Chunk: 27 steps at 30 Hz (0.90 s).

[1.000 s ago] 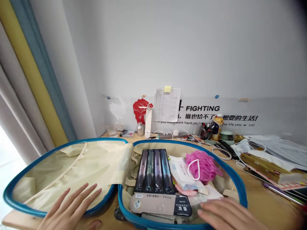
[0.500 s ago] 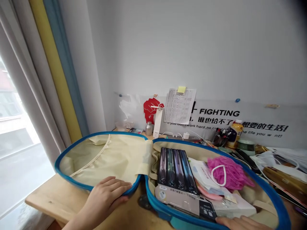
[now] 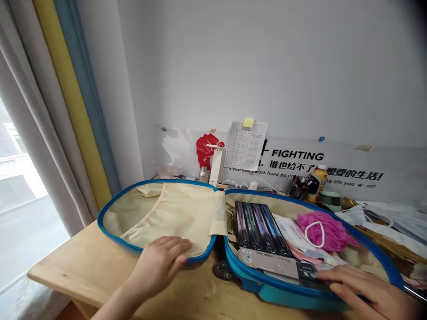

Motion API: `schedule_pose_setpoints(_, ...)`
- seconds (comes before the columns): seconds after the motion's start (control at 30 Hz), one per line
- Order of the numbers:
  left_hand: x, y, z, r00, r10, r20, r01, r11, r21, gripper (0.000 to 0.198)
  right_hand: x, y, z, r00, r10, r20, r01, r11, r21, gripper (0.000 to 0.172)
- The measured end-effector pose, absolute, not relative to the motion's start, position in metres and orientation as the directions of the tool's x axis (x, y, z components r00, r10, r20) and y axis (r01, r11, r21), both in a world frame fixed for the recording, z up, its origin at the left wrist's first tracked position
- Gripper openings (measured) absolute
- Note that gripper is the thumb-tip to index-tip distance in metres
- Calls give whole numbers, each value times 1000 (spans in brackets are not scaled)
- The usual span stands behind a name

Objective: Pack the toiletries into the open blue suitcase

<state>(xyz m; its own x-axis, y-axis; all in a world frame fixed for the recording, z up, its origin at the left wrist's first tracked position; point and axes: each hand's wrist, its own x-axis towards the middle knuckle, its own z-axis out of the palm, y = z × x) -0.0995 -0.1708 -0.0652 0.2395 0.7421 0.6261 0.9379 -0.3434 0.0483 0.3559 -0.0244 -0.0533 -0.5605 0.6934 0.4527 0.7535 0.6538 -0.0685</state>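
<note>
A small blue suitcase lies open on a wooden desk (image 3: 70, 271). Its left half (image 3: 110, 231) is lined with cream fabric. Its right half (image 3: 267, 293) holds a dark pack of toothbrushes (image 3: 258, 233), a pink bath sponge (image 3: 328, 233) and white packets. My left hand (image 3: 160, 264) curls over the near rim of the left half, fingers bent on the lining. My right hand (image 3: 363, 289) lies flat with fingers stretched out on the contents at the near rim of the right half.
Curtains (image 3: 50, 133) hang at the left by a window. Along the wall stand a bottle (image 3: 316, 178), a green cup (image 3: 330, 200), a small silver bottle (image 3: 203, 174), cables and a printed banner (image 3: 300, 156). Papers and bags (image 3: 393, 218) pile up at the right.
The view has swung left and back, showing more desk. My left hand went from lying flat on the lining to curling over the left half's rim. My right hand stays on the right half.
</note>
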Motion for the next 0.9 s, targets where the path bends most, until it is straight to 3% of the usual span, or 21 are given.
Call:
schedule_pose_setpoints(0.1, -135, -177, -60, 96, 756, 647, 974, -206, 96, 43, 331, -13, -22, -612, 686, 394, 721, 688, -80, 47)
schedule_pose_setpoints(0.23, -168, -183, -67, -19, 757, 654, 992, -69, 109, 45, 302, 4, 0, -646, 686, 336, 740, 670, 55, 34)
schedule_pose_setpoints(0.43, -173, -186, -96, -72, 677, 732, 997, 26, 74, 43, 267, 2, 1, -769, 637, 46, 638, 763, 105, 51)
schedule_pose_setpoints(0.63, -195, -190, -108, -81, 585, 807, 997, 41, 70, 43, 244, 2, -9, -772, 636, -14, 628, 766, 138, 66)
schedule_pose_setpoints(0.77, -220, -194, -113, -187, 541, 820, 982, 99, 159, 42, 235, 3, -7, -776, 629, -48, 623, 775, 104, 62)
schedule_pose_setpoints(0.9, -230, -195, -116, -249, 532, 809, 968, 125, 216, 43, 232, 12, -10, -774, 633, 13, 633, 772, 68, 62)
